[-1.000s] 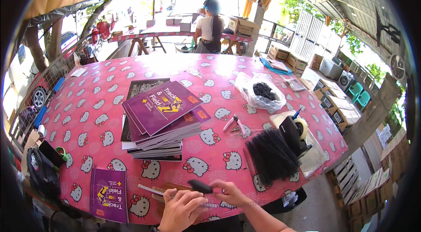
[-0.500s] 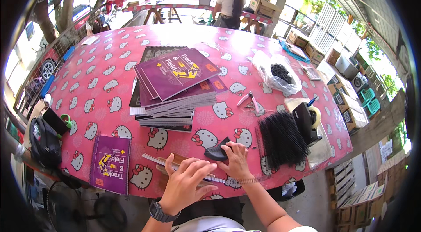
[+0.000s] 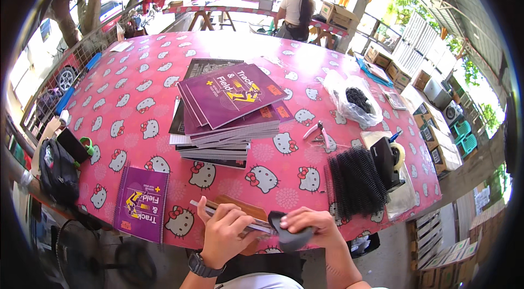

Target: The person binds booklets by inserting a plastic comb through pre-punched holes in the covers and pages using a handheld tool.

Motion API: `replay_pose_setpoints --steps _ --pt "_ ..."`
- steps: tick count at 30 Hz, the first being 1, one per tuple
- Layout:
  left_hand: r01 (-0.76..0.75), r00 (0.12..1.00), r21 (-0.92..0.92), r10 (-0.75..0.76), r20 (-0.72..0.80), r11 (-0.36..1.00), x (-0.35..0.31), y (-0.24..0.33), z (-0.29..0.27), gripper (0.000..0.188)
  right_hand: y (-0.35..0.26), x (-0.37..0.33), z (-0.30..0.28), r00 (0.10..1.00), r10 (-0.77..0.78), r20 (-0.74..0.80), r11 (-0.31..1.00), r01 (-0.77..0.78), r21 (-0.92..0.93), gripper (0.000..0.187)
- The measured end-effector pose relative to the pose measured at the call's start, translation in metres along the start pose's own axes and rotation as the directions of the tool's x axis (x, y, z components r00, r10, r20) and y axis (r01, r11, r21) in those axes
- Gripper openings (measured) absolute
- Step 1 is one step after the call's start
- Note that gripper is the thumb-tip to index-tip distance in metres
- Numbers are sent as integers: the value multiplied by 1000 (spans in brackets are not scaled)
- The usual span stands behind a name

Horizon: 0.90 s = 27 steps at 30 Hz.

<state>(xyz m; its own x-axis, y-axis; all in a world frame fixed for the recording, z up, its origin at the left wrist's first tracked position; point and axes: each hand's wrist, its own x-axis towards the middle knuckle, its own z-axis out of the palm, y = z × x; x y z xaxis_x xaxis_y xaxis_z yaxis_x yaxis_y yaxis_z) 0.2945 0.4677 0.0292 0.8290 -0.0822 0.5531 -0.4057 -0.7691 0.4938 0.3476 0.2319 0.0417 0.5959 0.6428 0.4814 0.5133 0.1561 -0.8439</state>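
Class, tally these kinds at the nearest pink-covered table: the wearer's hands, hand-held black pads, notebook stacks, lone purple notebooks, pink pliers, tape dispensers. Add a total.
Left hand and right hand: 2
Black pad: 1
Notebook stack: 1
Lone purple notebook: 1
Pink pliers: 1
Tape dispenser: 1
Total: 7

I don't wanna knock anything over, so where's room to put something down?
There's a wide bare patch of pink tablecloth left of the notebook stack, beyond the single purple notebook. A smaller one lies between the stack and the black spiral coils. It's crowded around the coils, tape dispenser and plastic bag, and by the left hand and right hand.
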Motion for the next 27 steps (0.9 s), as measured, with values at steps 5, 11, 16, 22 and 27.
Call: replay_pose_setpoints --steps 5,11,16,22,27 --pt "34 999 -26 -35 -9 999 0 5 -2 28 0 4 -8 976 213 -40 969 -216 -121 26" --pt "60 998 -12 -60 -18 998 2 7 -5 31 -1 16 -18 972 234 25 941 -219 -259 35" --pt "68 997 -3 -68 -25 998 4 5 -6 38 11 25 -18 962 253 99 867 -180 -465 39" --pt "84 996 41 -83 -36 996 4 -1 -13 48 5 41 -14 931 319 178 895 -235 -378 46" --pt "96 995 -45 -96 5 994 6 -5 -13 64 -3 48 -12 966 137 220 989 -122 -80 40"
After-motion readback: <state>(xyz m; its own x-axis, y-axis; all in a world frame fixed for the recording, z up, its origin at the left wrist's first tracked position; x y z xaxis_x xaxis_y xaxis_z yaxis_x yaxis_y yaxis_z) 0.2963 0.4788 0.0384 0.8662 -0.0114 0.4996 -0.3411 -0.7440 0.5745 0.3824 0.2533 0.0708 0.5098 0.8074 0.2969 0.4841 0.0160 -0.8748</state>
